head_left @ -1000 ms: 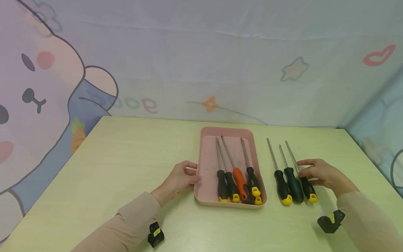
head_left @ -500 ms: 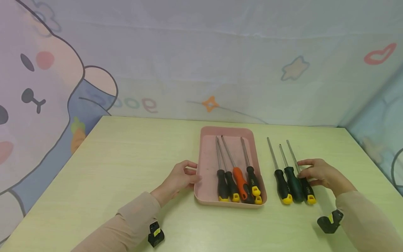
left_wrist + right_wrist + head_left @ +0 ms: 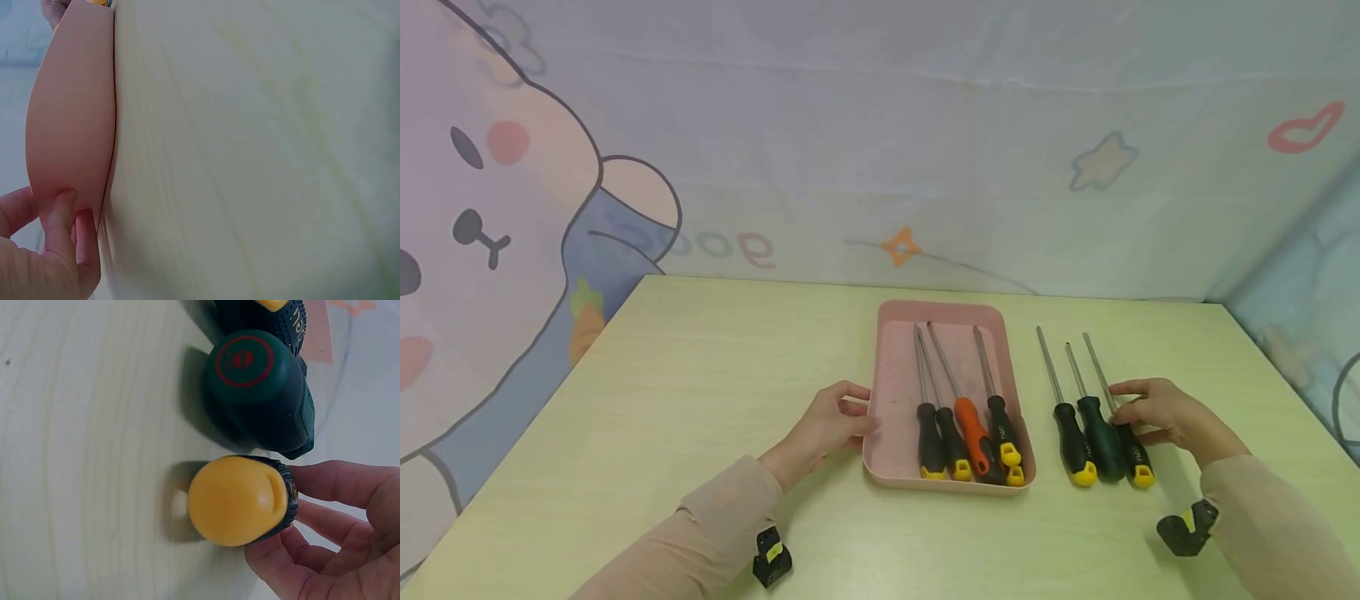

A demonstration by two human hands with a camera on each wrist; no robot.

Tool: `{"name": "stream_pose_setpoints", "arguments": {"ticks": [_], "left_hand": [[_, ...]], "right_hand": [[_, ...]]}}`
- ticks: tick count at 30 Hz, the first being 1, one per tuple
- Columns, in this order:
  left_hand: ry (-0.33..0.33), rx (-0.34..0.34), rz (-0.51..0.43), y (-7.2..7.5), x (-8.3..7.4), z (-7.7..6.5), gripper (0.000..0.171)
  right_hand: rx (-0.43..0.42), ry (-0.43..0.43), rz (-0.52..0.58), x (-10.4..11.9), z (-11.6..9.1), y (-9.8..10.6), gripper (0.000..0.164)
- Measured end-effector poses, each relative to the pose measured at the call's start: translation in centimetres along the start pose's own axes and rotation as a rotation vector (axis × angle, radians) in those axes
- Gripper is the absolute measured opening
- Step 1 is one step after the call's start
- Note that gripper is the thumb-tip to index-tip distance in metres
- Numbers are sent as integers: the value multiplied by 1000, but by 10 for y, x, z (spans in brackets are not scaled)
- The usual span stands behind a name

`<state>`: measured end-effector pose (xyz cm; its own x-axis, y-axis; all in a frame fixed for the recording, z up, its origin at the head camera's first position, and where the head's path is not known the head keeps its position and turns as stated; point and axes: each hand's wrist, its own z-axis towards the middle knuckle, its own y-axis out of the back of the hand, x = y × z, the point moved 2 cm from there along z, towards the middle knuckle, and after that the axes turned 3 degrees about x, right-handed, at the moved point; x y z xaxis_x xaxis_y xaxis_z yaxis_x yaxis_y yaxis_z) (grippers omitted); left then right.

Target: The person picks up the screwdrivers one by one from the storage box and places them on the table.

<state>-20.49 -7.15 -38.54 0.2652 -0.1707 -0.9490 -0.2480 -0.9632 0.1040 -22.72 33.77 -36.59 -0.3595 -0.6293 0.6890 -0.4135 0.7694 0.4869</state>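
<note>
On the left, my left hand [image 3: 820, 429] pinches the side of a shallow pink tray [image 3: 895, 367]. Its thumb reaches over the rim, and the left wrist view shows its other fingers against the tray's outer wall [image 3: 75, 100]. My right hand [image 3: 1176, 418] holds the rightmost screwdriver [image 3: 1135, 458], black with a yellow end, which lies on the table; thumb and fingers go round its handle. Just left of it lie a dark green screwdriver [image 3: 1102, 442] and another black-and-yellow screwdriver [image 3: 1075, 446], all pointing away from me.
Inside the tray lie several screwdrivers, among them an orange one [image 3: 973, 433] and black ones with yellow ends, handles toward me. The pale wooden table [image 3: 700, 375] ends at a printed cloth backdrop [image 3: 865, 150]. Each wrist carries a small black camera.
My right hand has shifted the rightmost screwdriver slightly left, so its handle lies closer to the green one. The left hand and the tray have stayed put.
</note>
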Motion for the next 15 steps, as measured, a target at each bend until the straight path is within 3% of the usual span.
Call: {"name": "stream_pose_setpoints", "arguments": {"ticks": [15], "left_hand": [[11,-4,28,1,4,3,36]], "right_hand": [[5,1,-9,-2,0,1,65]]}}
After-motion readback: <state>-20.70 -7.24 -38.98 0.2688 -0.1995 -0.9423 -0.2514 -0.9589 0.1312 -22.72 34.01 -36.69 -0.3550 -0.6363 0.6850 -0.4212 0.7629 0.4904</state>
